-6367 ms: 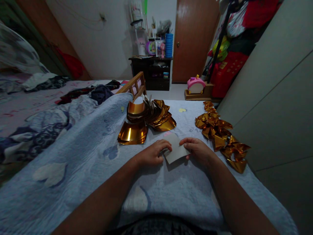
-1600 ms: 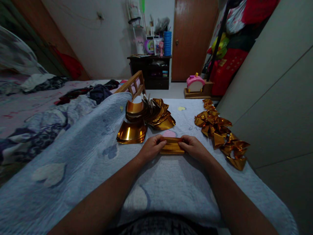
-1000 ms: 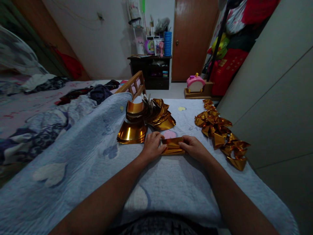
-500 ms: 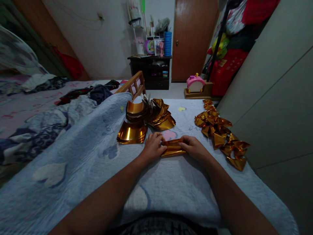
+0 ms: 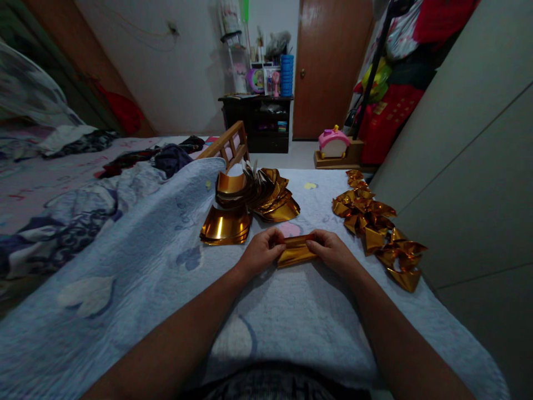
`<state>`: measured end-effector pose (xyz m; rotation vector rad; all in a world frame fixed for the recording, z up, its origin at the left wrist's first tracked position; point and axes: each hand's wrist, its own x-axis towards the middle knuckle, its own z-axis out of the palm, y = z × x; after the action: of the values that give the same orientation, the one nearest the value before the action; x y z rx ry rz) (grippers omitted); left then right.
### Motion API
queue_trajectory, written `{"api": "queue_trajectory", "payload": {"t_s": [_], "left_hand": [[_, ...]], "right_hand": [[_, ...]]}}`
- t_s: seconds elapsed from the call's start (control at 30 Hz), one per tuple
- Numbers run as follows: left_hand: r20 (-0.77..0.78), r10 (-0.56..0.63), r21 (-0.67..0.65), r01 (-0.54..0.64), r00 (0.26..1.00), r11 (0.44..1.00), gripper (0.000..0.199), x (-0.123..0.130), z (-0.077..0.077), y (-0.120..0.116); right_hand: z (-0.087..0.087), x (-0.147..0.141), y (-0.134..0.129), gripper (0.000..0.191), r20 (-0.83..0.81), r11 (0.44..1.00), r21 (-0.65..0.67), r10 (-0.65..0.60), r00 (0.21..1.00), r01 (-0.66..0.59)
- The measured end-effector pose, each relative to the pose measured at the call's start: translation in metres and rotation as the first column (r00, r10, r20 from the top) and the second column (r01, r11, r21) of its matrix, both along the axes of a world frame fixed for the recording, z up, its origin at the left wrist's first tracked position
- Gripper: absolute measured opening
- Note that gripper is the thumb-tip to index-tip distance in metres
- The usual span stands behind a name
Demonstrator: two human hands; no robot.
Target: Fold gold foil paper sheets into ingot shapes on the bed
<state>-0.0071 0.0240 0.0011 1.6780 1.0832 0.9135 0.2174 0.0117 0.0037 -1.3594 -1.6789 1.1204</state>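
Note:
A shiny gold foil sheet (image 5: pixel 296 251), folded or rolled into a short band, lies between my two hands just above the bedspread. My left hand (image 5: pixel 263 248) pinches its left end between thumb and fingers. At the other end, my right hand (image 5: pixel 328 248) grips the top edge, thumb on the near side. Beyond my left hand sit flat stacks of gold sheets (image 5: pixel 225 225), with more fanned-out sheets (image 5: pixel 277 203) beside them. A row of folded gold foil pieces (image 5: pixel 375 230) runs along the right side of the bedspread.
The pale blue bedspread (image 5: pixel 166 300) covers the surface under my arms. Rumpled clothes (image 5: pixel 83 205) lie on a pink bed at left. A wooden rail (image 5: pixel 227 145), a pink toy (image 5: pixel 333 143) and a dark cabinet (image 5: pixel 256 125) stand beyond; a pale panel (image 5: pixel 478 183) rises at right.
My left hand has shifted slightly right and closed its fingers at the sheet's left end. The band is tilted a little more, with its face showing. My right hand has barely moved.

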Motion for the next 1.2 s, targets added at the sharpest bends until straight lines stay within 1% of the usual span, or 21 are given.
{"api": "queue_trajectory", "payload": {"t_s": [0.1, 0.23, 0.37, 0.47, 0.57, 0.7, 0.77, 0.83, 0.97, 1.07, 1.2], "left_hand": [[0.127, -0.009, -0.07, 0.018, 0.992, 0.997, 0.014, 0.001, -0.0001, 0.0001], [0.208, -0.019, -0.132, 0.047, 0.978, 0.99, 0.017, 0.0021, 0.0015, -0.0007], [0.253, -0.03, -0.153, 0.071, 0.967, 0.986, 0.02, 0.0024, 0.0034, -0.0016], [0.271, -0.023, -0.158, 0.068, 0.962, 0.985, 0.021, 0.0025, 0.0034, -0.0019], [0.279, -0.023, -0.156, 0.068, 0.96, 0.985, 0.022, 0.0027, 0.0029, -0.0019], [0.275, -0.035, -0.152, 0.079, 0.961, 0.985, 0.021, 0.0023, 0.002, -0.0013], [0.262, -0.045, -0.143, 0.085, 0.964, 0.986, 0.021, 0.002, 0.0016, -0.0012], [0.245, -0.048, -0.133, 0.082, 0.968, 0.988, 0.021, 0.0017, 0.0017, -0.0015], [0.216, -0.027, -0.121, 0.054, 0.976, 0.991, 0.02, 0.0015, 0.0035, -0.0024], [0.192, -0.025, -0.108, 0.047, 0.981, 0.993, 0.019, 0.0011, 0.0042, -0.0025], [0.191, -0.045, -0.089, 0.063, 0.981, 0.994, 0.017, 0.0007, 0.002, -0.0016]], "right_hand": [[-0.0011, 0.0, 0.0009, 0.018, 0.004, 0.999, 0.014, -0.044, 0.999, 0.044], [-0.0028, 0.0003, 0.0017, 0.025, -0.065, 0.995, -0.007, -0.095, 0.993, 0.095], [-0.0045, 0.0007, 0.0024, 0.026, -0.117, 0.998, -0.029, -0.067, 0.991, 0.064], [-0.0065, 0.0007, 0.003, 0.024, -0.186, 0.999, -0.05, -0.022, 0.982, 0.013], [-0.0069, 0.0004, 0.0028, 0.024, -0.189, 0.998, -0.068, -0.016, 0.982, 0.003], [-0.0044, 0.0002, 0.0017, 0.03, -0.146, 0.993, -0.084, -0.089, 0.985, 0.078], [-0.0031, 0.0004, 0.0013, 0.033, -0.141, 0.991, -0.098, -0.104, 0.985, 0.091], [-0.0026, 0.0007, 0.0011, 0.034, -0.131, 0.992, -0.095, -0.094, 0.987, 0.082], [-0.0039, 0.0014, 0.0016, 0.027, -0.139, 0.997, -0.059, -0.059, 0.989, 0.051], [-0.0059, 0.0014, 0.0024, 0.026, -0.15, 0.997, -0.055, -0.053, 0.987, 0.045], [-0.008, 0.0003, 0.0035, 0.028, -0.214, 0.997, -0.066, -0.041, 0.976, 0.027]]}}
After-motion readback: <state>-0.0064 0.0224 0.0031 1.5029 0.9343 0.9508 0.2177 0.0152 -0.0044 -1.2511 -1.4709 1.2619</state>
